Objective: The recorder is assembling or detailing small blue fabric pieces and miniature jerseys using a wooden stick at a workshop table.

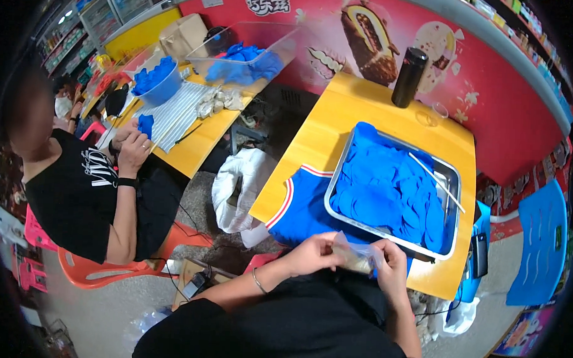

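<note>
Just in front of my body, at the near edge of the yellow table, I hold a small clear plastic bag (pixel 358 252) with something pale inside. My left hand (pixel 314 254) pinches one side of it, and my right hand (pixel 392 263) pinches the other. Beyond my hands stands a metal tray (pixel 454 213) heaped with thin blue fabric pieces (pixel 387 182). A white stick (pixel 436 182) lies across its right part. Partly under the tray is a blue garment (pixel 301 208) with red-and-white trim. What the bag contains is too unclear to name.
A black bottle (pixel 410 77) stands at the yellow table's (pixel 339 108) far side. Left of me a seated co-worker (pixel 78 190) handles a blue piece at another table, near a blue basin (pixel 161 89). A white sack (pixel 236 187) sits between the tables; a blue chair (pixel 540 244) stands right.
</note>
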Action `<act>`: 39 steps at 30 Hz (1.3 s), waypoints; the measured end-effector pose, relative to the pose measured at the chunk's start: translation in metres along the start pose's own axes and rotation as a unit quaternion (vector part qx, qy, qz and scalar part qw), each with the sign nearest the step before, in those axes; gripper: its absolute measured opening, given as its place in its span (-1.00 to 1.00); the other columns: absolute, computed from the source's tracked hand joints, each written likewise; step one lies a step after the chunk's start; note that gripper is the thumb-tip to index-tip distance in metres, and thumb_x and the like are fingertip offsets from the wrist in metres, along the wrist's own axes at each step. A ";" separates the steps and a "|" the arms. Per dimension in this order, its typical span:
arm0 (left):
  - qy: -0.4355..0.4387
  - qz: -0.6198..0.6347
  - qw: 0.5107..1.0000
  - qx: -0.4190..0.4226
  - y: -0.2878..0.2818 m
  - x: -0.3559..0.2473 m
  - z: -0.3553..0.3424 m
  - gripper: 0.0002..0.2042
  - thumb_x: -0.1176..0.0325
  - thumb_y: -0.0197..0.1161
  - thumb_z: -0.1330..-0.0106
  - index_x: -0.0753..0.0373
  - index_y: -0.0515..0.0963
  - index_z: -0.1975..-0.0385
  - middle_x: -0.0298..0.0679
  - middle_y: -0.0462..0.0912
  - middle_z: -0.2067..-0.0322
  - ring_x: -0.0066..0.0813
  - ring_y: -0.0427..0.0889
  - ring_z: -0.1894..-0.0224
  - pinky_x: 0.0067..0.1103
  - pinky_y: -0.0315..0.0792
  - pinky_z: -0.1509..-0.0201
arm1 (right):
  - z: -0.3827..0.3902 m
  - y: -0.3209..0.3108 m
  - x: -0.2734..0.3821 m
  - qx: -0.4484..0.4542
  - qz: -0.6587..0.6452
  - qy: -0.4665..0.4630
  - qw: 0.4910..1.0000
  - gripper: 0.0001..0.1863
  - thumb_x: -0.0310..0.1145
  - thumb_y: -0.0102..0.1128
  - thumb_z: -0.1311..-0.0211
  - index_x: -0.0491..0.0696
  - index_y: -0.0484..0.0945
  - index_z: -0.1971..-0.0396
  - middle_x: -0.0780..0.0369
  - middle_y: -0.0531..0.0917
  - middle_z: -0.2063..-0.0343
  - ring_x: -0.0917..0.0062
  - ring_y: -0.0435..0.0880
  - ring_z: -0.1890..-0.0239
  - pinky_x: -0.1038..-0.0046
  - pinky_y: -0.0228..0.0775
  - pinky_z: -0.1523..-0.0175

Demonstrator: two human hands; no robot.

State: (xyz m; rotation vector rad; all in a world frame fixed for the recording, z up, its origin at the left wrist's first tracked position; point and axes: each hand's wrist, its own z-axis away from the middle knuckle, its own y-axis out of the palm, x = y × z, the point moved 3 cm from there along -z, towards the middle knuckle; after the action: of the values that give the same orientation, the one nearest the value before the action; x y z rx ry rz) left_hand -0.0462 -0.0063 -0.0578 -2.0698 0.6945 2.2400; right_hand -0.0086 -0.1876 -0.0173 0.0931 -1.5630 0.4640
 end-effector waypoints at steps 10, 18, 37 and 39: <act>-0.036 0.380 0.924 -0.036 0.013 -0.002 -0.004 -0.72 0.37 -0.01 -0.37 0.24 0.32 -0.05 -0.22 0.49 0.06 -0.46 0.54 0.05 -0.63 0.49 0.04 | -0.002 0.033 -0.025 0.086 -0.357 0.069 0.927 -0.67 -0.28 -0.15 -0.33 -0.08 0.32 -0.02 0.24 0.44 0.07 0.51 0.43 0.08 0.43 0.32 0.03; 0.106 0.054 0.980 -0.161 0.027 -0.009 -0.012 -0.73 0.38 -0.01 -0.37 0.33 0.33 -0.02 -0.33 0.49 0.25 -0.59 0.51 0.22 -0.69 0.39 0.08 | -0.030 0.041 0.002 -0.042 -0.325 0.124 0.937 -0.73 -0.34 -0.12 -0.35 -0.10 0.33 0.01 0.26 0.50 0.21 0.57 0.50 0.19 0.53 0.37 0.11; -0.015 0.097 0.993 -0.066 -0.013 -0.017 -0.004 -0.78 0.36 0.02 -0.36 0.33 0.37 0.10 -0.26 0.52 0.37 -0.61 0.52 0.33 -0.68 0.45 0.20 | -0.082 -0.049 0.077 0.004 0.343 -0.016 0.939 -0.86 -0.36 0.11 -0.16 -0.13 0.47 0.47 0.21 0.54 0.60 0.56 0.54 0.53 0.51 0.36 0.40; -0.019 0.085 0.994 -0.063 -0.014 -0.017 -0.007 -0.80 0.37 0.01 -0.36 0.33 0.39 0.11 -0.27 0.52 0.38 -0.61 0.52 0.33 -0.68 0.44 0.20 | -0.075 -0.067 0.074 0.031 0.127 -0.038 0.991 -0.86 -0.36 0.06 -0.17 -0.13 0.43 0.45 0.28 0.54 0.54 0.61 0.52 0.48 0.55 0.36 0.37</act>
State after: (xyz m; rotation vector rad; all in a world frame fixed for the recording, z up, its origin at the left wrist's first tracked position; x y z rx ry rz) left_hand -0.0331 0.0093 -0.0459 -2.0881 0.7739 2.4683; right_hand 0.0800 -0.2060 0.0684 -0.0423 -1.6432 0.7153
